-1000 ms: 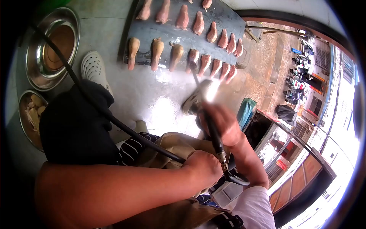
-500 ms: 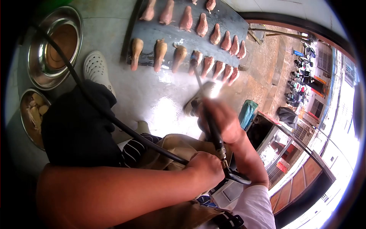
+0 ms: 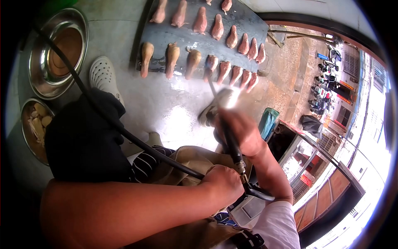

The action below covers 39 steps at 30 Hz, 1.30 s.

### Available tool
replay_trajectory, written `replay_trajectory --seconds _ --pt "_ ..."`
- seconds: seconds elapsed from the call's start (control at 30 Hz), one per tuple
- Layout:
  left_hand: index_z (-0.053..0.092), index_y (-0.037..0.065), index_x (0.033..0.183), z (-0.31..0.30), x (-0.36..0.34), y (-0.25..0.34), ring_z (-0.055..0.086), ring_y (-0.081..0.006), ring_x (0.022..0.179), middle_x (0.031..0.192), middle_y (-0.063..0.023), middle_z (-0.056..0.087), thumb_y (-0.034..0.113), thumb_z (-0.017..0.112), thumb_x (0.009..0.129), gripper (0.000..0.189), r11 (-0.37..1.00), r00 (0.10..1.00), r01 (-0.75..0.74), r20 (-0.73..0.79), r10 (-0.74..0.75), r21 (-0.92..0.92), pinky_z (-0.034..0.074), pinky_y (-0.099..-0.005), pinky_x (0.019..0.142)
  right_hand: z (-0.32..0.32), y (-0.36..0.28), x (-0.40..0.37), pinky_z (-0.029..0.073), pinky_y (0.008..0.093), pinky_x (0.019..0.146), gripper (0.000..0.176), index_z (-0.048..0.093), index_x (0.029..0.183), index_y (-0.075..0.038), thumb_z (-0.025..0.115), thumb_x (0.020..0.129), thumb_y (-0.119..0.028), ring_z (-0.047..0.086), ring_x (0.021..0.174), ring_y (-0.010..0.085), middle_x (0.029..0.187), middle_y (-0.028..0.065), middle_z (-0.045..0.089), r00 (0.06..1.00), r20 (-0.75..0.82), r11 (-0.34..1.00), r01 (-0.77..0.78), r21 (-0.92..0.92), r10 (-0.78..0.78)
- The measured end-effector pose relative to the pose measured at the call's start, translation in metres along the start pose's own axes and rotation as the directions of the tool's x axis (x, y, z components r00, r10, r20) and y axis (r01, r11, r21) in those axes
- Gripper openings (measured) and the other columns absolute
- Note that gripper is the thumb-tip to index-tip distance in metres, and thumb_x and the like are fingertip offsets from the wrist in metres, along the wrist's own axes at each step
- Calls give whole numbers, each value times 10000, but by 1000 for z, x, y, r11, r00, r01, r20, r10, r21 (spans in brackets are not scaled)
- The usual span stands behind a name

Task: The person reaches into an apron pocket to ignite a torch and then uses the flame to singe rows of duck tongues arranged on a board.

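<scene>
My right hand [image 3: 241, 130] is wrapped round the black handle of a long torch wand [image 3: 232, 143], blurred by motion. The wand's thin tube stretches toward the lower row on a dark board, its end close to a pale pink leg-shaped meat piece [image 3: 212, 63]. No flame can be made out. My left hand [image 3: 223, 181] is closed by the metal fitting at the wand's rear, around the black hose [image 3: 141, 143]. Three pieces left of the tip look yellow-brown, among them a browned meat piece [image 3: 173, 58]; those to the right are pinker.
The dark board [image 3: 199, 43] lies on the wet floor with two main rows of meat. Two metal basins stand left, a wide basin [image 3: 37, 79] and a smaller basin [image 3: 30, 141] holding pale pieces. My white clog [image 3: 103, 74] is beside them. Parked motorbikes [image 3: 325, 91] line the street at right.
The wand's tip has shifted slightly down, off the thick end of the fourth piece in the lower row. Both hands keep their holds, and the view has moved only a little.
</scene>
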<state>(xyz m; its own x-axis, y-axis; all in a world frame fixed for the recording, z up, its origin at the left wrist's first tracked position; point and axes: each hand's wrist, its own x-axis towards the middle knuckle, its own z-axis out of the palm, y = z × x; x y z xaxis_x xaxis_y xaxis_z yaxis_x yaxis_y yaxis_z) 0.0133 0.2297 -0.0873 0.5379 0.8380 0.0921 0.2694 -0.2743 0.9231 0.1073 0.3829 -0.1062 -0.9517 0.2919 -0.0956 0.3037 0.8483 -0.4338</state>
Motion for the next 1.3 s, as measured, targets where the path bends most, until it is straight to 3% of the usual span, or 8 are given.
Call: replay_trajectory --seconds 0.37,0.43,0.53,0.73,0.9,1.1,1.13,1.3 --pt "626 62 722 -4 2 2 689 -271 620 646 -115 658 151 597 764 103 998 998 43 37 -41 -42 535 -403 540 -1 1 5 542 352 583 387 586 1162 71 729 823 -50 665 713 267 904 143 656 998 9 998 60 1 -60" --pt "626 53 724 -21 1 1 690 -268 624 650 -123 657 146 599 758 103 1000 995 1 101 -2 4 536 -393 532 -4 4 5 538 343 585 373 588 1150 73 722 825 -52 659 714 252 891 137 659 978 154 980 -157 118 138" --pt "622 33 723 -20 4 1 687 -259 621 651 -132 654 140 603 750 112 999 995 21 100 -25 41 535 -377 515 -14 12 23 574 353 594 308 610 1094 82 696 812 -9 660 713 280 896 163 650 995 -6 990 95 -101 -96" --pt "593 19 721 -13 13 3 667 -243 583 631 -132 628 139 600 758 125 997 996 72 -56 -71 3 529 -349 488 -50 59 49 571 348 613 182 672 1050 24 689 889 -58 696 731 235 904 176 683 946 -213 969 -233 79 244" --pt "543 45 807 -27 25 4 650 -249 582 661 -112 591 185 624 818 162 997 974 50 -219 -63 -66 525 -364 487 -93 122 86 539 263 461 192 719 928 -28 565 1000 -117 670 564 172 710 127 686 982 -106 985 -151 79 159" --pt "473 25 925 -45 39 3 645 -333 699 764 -159 589 212 681 856 288 910 928 96 -295 -228 -402 520 -427 595 -131 188 130 578 289 557 283 680 1038 3 643 954 -266 695 665 168 832 125 692 865 -2 822 -476 312 502" --pt "463 19 929 -50 41 2 643 -349 713 774 -171 588 197 678 859 287 867 918 115 -281 -279 -485 513 -442 610 -129 186 145 524 309 486 223 669 782 21 676 920 -155 637 543 192 663 102 651 732 12 584 -553 594 681" --pt "432 11 929 -58 53 -6 627 -394 706 774 -212 583 170 647 891 270 735 860 127 -296 -416 -666 479 -482 613 -141 193 182 538 313 497 282 670 776 8 674 915 -237 639 541 191 672 115 658 719 77 634 -652 415 690"
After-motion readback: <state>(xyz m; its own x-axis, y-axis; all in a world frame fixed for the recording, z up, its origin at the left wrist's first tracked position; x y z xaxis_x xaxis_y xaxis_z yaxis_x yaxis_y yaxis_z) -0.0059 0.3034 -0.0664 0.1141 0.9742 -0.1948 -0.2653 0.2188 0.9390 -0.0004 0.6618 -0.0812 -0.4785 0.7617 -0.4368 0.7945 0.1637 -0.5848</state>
